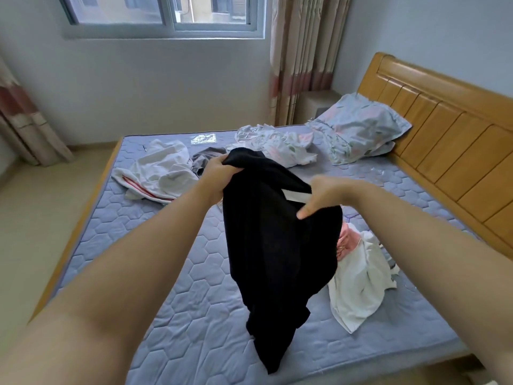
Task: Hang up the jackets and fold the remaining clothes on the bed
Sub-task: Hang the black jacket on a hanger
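Note:
A black garment [274,245] hangs above the bed, its lower end trailing onto the mattress [166,287]. My left hand [215,176] grips its top edge in a fist. My right hand [322,194] pinches the cloth a little lower, beside a white strip on the fabric. On the mattress lie a white garment with red stripes [158,173], a grey garment [204,159] behind my left hand, a white garment [361,282] and a pink one [347,243] at the right.
A floral sheet [277,143] and floral pillow [358,129] lie by the wooden headboard [455,151]. A clear plastic bag [203,138] sits near the bed's far edge. Curtains [302,56] hang beside the window [163,15]. Bare floor runs along the left.

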